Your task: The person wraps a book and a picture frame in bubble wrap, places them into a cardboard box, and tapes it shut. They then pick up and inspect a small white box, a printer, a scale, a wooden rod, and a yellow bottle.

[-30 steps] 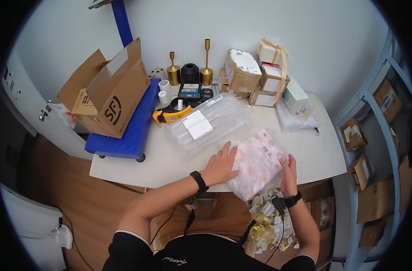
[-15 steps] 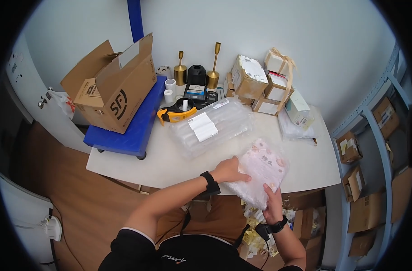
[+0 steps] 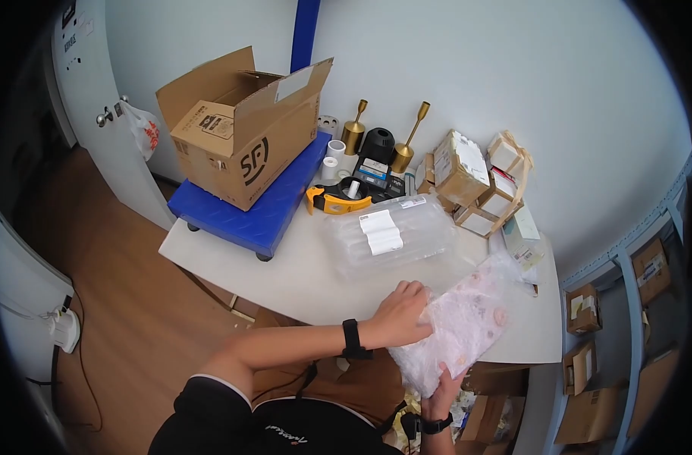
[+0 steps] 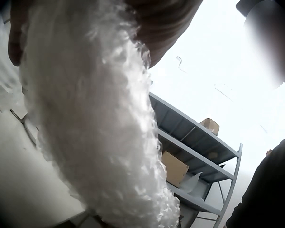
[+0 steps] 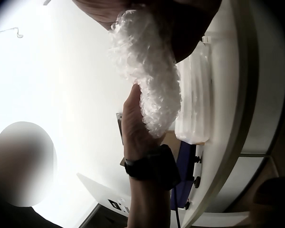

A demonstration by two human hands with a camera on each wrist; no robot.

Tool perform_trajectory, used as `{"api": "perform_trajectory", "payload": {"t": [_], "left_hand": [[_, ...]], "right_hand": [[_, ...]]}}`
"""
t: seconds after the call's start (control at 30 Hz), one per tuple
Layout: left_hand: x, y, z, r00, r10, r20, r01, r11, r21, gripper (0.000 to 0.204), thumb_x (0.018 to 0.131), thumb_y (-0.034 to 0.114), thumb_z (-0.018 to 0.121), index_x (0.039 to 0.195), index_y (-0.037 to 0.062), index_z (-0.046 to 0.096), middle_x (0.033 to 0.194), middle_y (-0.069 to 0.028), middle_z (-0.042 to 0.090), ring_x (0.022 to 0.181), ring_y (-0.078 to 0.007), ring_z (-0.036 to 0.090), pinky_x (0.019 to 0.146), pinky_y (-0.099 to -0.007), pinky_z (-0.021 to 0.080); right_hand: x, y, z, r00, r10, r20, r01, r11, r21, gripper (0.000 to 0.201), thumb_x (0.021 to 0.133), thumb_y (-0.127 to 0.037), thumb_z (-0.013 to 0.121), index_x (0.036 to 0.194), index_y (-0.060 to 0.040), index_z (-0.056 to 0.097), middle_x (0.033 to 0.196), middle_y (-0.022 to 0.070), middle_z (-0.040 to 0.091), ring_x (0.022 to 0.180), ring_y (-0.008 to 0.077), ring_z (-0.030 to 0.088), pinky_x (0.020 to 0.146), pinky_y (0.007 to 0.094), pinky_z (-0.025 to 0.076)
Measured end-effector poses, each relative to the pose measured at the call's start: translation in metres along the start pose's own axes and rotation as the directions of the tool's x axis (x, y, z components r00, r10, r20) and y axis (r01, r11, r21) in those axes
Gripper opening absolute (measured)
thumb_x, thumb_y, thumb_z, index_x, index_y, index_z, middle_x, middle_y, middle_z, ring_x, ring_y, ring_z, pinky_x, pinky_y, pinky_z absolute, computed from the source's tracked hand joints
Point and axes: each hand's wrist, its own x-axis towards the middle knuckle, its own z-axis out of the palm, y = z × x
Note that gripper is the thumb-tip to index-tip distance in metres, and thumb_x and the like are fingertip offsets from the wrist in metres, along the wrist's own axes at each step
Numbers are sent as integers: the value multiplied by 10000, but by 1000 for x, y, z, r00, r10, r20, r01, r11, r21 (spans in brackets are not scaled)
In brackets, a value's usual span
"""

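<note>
Both hands hold a flat pink-and-white package (image 3: 467, 322) wrapped in bubble wrap, tilted at the table's front edge. My left hand (image 3: 399, 312) grips its left edge, fingers bent over the film. From below, my right hand (image 3: 442, 390) holds the near edge, thumb on the upper face. In the left wrist view the bubble-wrapped side (image 4: 95, 109) fills the middle. The right wrist view shows the package's puffy end (image 5: 147, 71) between the left hand (image 5: 137, 121) and the dark right hand (image 5: 194, 23). Pink print shows faintly through the wrap.
Clear inflated packaging (image 3: 391, 235) with a white label lies behind the package. An open carton (image 3: 247, 144) stands on a blue scale (image 3: 266, 220) at left. A yellow tape dispenser (image 3: 338, 201), gold candlesticks and stacked boxes (image 3: 463, 171) line the back. Shelving (image 3: 626, 280) stands right.
The package has been raised off the tabletop and turned. My right hand has shifted from its right side to its near edge, while my left fingers have curled onto the left edge.
</note>
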Motion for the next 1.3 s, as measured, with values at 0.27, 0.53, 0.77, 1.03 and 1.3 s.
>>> {"api": "perform_trajectory", "payload": {"t": [0.27,0.53,0.77,1.03,1.3], "left_hand": [[9,26,-68,945,-189,265,262,925,-274,573,793,182,682,1225,-50,386,978,-302,625,952,-502,616,824,-504,499],[12,26,-143,989,-93,113,132,898,-421,639,844,272,737,1295,-8,380,1028,-213,661,940,-338,669,840,-427,506],[36,22,-289,963,-149,-227,78,952,-295,221,972,177,587,1085,-6,639,982,-58,668,946,-110,608,878,-279,481],[47,-110,-426,904,207,-374,66,797,600,268,890,147,485,1042,-2,647,994,-170,687,1108,-323,608,982,-433,457],[41,-61,-413,920,154,-359,151,708,689,309,921,336,632,818,45,613,783,-100,612,800,-274,558,776,-394,439]], "right_hand": [[24,1,2,939,62,339,-110,986,124,723,892,-123,643,1512,9,293,1460,171,490,1289,333,545,1079,476,473],[48,-15,67,904,-3,428,-128,952,277,749,838,-79,633,1509,10,312,1459,183,473,1311,343,499,1106,466,421],[93,-21,88,761,-151,631,-257,822,508,526,1062,-324,401,1481,-6,401,1447,190,511,1289,371,520,1099,527,433],[94,-69,111,702,-178,689,-331,776,537,476,993,-210,474,1423,-7,486,1464,181,523,1329,348,517,1135,495,425],[102,-69,100,777,-113,619,-351,738,576,467,1031,-226,436,1429,17,461,1450,197,519,1307,367,524,1129,514,418]]}}
